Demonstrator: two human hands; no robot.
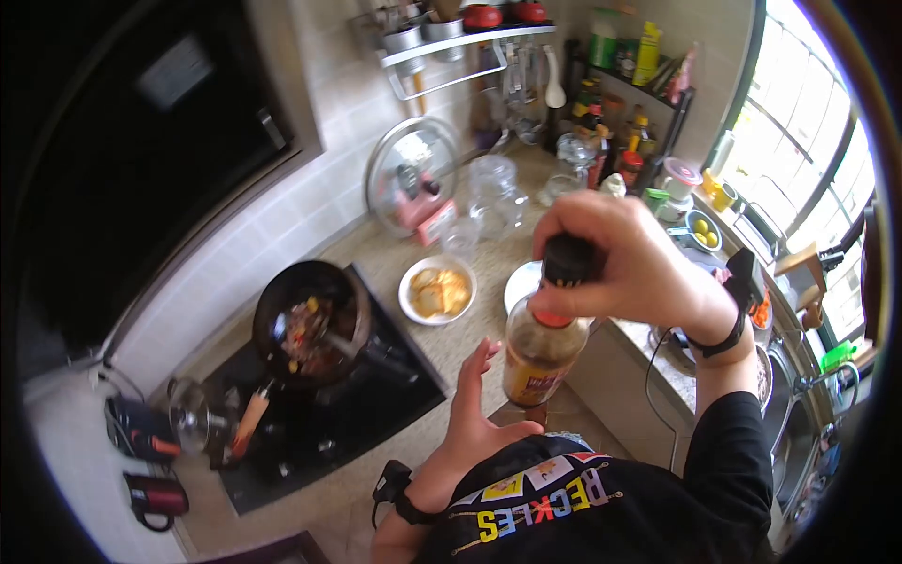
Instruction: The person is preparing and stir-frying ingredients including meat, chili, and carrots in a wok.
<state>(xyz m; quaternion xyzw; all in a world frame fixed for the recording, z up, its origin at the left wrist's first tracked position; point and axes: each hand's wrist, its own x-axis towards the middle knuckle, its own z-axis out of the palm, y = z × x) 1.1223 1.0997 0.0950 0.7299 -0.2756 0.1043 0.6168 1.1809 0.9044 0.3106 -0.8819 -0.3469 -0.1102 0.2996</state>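
My right hand grips a clear sauce bottle at its top, fingers around the black cap and thumb near a red neck ring. The bottle hangs upright in front of my chest, with brown contents and a colourful label low on it. Below and left of the bottle, my left hand is open, thumb and fingers apart, holding nothing. A white bowl of yellowish food sits on the counter beyond. To the left, a dark wok with chopped food and a utensil in it stands on the black stove.
A glass lid leans on the wall behind a pink box. Clear jars stand beside it. Sauce bottles crowd the corner. A partly hidden white plate lies behind my bottle. A red kettle is at lower left.
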